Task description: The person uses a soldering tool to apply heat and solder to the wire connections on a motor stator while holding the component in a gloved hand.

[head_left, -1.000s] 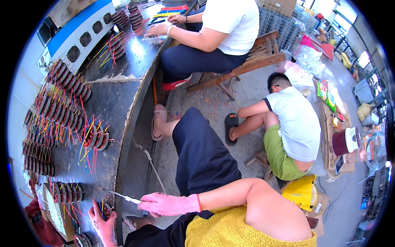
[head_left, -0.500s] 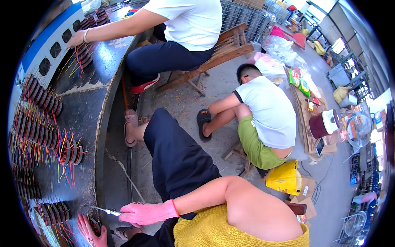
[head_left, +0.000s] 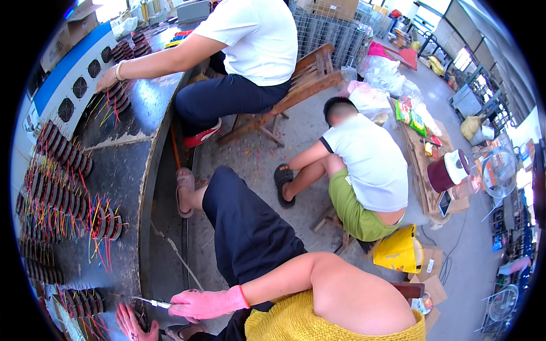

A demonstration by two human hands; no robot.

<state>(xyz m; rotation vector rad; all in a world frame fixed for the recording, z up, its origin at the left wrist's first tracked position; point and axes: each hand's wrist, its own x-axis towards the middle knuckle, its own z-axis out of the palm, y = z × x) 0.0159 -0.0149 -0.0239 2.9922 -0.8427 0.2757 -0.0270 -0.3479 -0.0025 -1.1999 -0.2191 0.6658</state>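
My right hand point(head_left: 199, 304), in a pink glove, grips a slim tool point(head_left: 154, 302) with a white handle and a thin metal shaft pointing left over the bench edge. The tool's exact kind cannot be made out. My left hand point(head_left: 134, 325) is at the lower edge, with fingers extended and thumb apart around a dark wound stator point(head_left: 140, 314), which is mostly hidden. The shaft's tip is just above that hand. Beside it, a short row of stators point(head_left: 82, 302) with coloured wire leads lies on the dark bench point(head_left: 122, 250).
More rows of wired stators point(head_left: 62, 190) line the bench's left side. A white-and-blue unit with round fans point(head_left: 79, 88) stands behind them. A co-worker in a white shirt point(head_left: 256, 45) reaches over the bench; another person point(head_left: 364, 159) sits low on the right, near a yellow bag point(head_left: 398, 253).
The whole view has shifted, so the bench and people appear slightly lower. My left hand shows less, closer to the lower edge. My right hand keeps its grip on the tool.
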